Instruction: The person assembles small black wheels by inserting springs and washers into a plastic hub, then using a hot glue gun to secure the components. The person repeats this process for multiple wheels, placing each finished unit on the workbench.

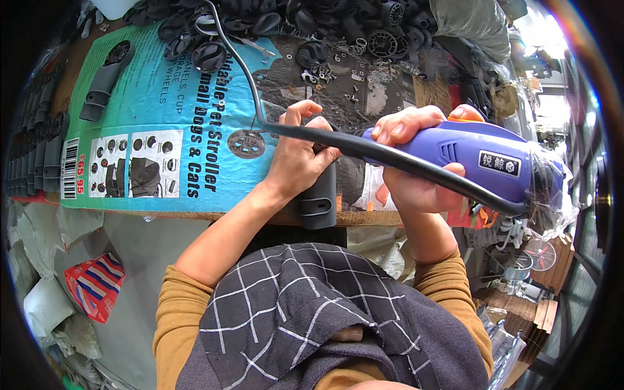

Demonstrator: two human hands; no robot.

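Note:
My right hand (pixel 416 156) is wrapped round a purple corded power tool (pixel 474 146), held level over the bench's front edge. The tool's nose points left toward my left hand; its tip is hidden behind the thick black cord (pixel 403 158). That cord runs from the tool's back end across its front, then up and away to the far left. My left hand (pixel 299 156) is closed round the upper part of a dark grey plastic wheel bracket (pixel 318 203). The bracket's lower end juts past the bench edge, and the fingers cover its top.
A printed cardboard sheet (pixel 146 65) covers the left of the bench, with a similar bracket (pixel 107 81) on it. Rows of brackets (pixel 39 140) stand at far left. Black wheel parts (pixel 260 19) pile up behind, and small metal pieces (pixel 316 77) lie scattered nearby.

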